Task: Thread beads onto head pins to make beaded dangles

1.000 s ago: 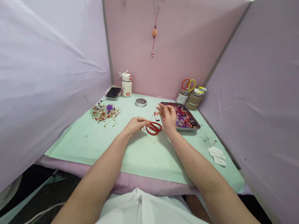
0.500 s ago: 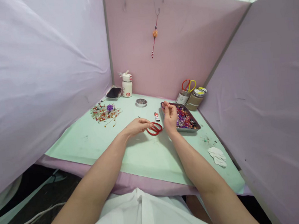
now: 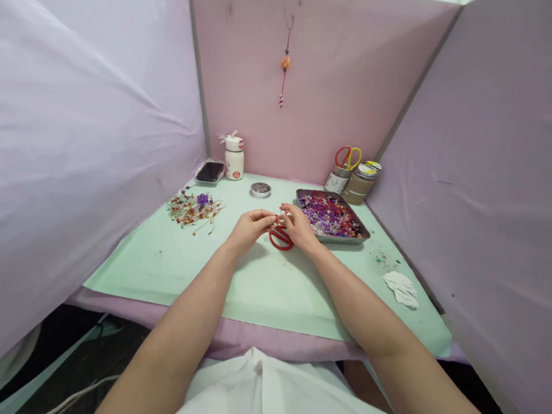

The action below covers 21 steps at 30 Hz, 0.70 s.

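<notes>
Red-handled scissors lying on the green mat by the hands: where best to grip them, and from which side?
Probably the red handle loops of the red-handled scissors: they lie flat on the mint-green mat, in the gap between the left hand and right hand. Come from above on the near side; the blades are hidden.

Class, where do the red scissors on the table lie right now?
In the head view, the red scissors lie on the green mat at mid-table, between and just below the left hand and right hand, left of the bead tray.
</notes>
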Available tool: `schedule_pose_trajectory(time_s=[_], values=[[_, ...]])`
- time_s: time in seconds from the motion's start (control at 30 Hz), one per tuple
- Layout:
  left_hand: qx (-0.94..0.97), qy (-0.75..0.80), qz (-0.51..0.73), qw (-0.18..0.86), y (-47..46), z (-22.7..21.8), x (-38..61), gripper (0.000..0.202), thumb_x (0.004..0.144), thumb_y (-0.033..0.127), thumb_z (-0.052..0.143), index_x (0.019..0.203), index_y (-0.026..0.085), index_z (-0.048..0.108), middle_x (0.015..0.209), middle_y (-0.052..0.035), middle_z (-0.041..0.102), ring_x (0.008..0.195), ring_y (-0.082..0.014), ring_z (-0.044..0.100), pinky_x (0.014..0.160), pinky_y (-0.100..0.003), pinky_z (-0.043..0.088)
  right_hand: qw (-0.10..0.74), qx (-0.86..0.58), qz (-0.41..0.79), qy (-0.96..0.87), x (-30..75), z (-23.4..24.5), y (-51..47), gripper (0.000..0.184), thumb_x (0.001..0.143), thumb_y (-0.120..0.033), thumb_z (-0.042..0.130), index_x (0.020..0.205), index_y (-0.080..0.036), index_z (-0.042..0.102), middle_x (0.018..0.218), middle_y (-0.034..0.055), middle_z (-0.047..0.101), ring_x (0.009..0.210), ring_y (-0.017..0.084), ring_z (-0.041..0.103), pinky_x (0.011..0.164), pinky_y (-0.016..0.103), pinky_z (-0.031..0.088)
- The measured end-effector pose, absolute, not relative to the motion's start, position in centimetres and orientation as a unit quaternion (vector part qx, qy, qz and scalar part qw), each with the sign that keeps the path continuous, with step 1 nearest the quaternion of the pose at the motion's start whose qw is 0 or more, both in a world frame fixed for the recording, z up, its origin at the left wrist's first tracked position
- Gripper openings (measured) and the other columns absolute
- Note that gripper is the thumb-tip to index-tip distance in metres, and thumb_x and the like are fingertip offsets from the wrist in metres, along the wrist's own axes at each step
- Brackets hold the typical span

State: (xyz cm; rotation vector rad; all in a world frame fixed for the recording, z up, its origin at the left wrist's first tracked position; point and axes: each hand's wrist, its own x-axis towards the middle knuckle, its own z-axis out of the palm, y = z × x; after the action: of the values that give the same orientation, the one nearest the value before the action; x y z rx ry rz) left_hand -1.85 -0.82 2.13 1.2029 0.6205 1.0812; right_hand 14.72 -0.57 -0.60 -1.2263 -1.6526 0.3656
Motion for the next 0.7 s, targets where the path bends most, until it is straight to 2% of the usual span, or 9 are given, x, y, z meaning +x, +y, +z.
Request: schedule_pose_trajectory(time_s=[0.13,0.23,0.37,0.47,0.57,0.7], values=[[0.555,0.326,0.485,0.592,-0.4,1.8,-1.8,0.027,0.060,0.036,0.077,0.075,0.014,0.070,0.069,-0.0020,0.065,0.062,-0.0093,0.051,0.064,-0.026,0.041,0.529,-0.522,0.080,-0.664,14.7,-0.5,-0.7,0.026,0.087,-0.024,0.042,0.107,-0.018,0.057,0.127,0.0158,0.042,0.109,0.022,0.054,0.096,0.042,0.046],[0.580,0.352,0.489,0.548,-0.4,1.7,-1.8,0.026,0.062,0.037,0.073,0.076,0.015,0.070,0.063,-0.0002,0.061,0.058,-0.0090,0.046,0.059,-0.025,0.037,0.570,-0.511,0.087,-0.638,14.0,0.2,-1.4,0.020,0.087,-0.026,0.044,0.101,-0.019,0.056,0.121,0.0134,0.043,0.107,0.021,0.053,0.096,0.041,0.045],[0.590,0.386,0.502,0.500,-0.4,1.9,-1.8,0.026,0.063,0.038,0.070,0.074,0.014,0.070,0.063,-0.0014,0.062,0.059,-0.0105,0.047,0.058,-0.025,0.036,0.583,-0.443,0.329,-0.596,12.4,0.7,-2.2,0.020,0.088,-0.038,0.044,0.099,-0.023,0.049,0.103,0.0055,0.054,0.085,0.015,0.061,0.075,0.033,0.053],[0.596,0.391,0.504,0.488,-0.4,1.9,-1.8,0.026,0.063,0.037,0.069,0.074,0.014,0.071,0.067,-0.0031,0.065,0.060,-0.0117,0.049,0.059,-0.026,0.037,0.551,-0.426,0.432,-0.573,11.7,0.5,-2.3,0.024,0.085,-0.044,0.048,0.098,-0.024,0.047,0.083,-0.0004,0.058,0.067,0.012,0.058,0.060,0.027,0.050],[0.598,0.397,0.497,0.489,-0.5,1.8,-1.8,0.023,0.063,0.034,0.068,0.073,0.014,0.071,0.066,-0.0031,0.066,0.062,-0.0122,0.050,0.061,-0.026,0.038,0.555,-0.450,0.388,-0.583,11.6,0.2,-2.3,0.023,0.082,-0.043,0.052,0.092,-0.023,0.050,0.071,-0.0027,0.056,0.061,0.012,0.053,0.057,0.025,0.046],[0.589,0.399,0.489,0.505,-0.5,1.6,-1.7,0.021,0.062,0.030,0.070,0.074,0.014,0.073,0.068,-0.0032,0.067,0.065,-0.0130,0.053,0.065,-0.027,0.040,0.569,-0.469,0.297,-0.607,11.9,0.1,-2.3,0.015,0.079,-0.037,0.054,0.082,-0.022,0.052,0.075,-0.0011,0.057,0.068,0.013,0.054,0.063,0.026,0.046]])
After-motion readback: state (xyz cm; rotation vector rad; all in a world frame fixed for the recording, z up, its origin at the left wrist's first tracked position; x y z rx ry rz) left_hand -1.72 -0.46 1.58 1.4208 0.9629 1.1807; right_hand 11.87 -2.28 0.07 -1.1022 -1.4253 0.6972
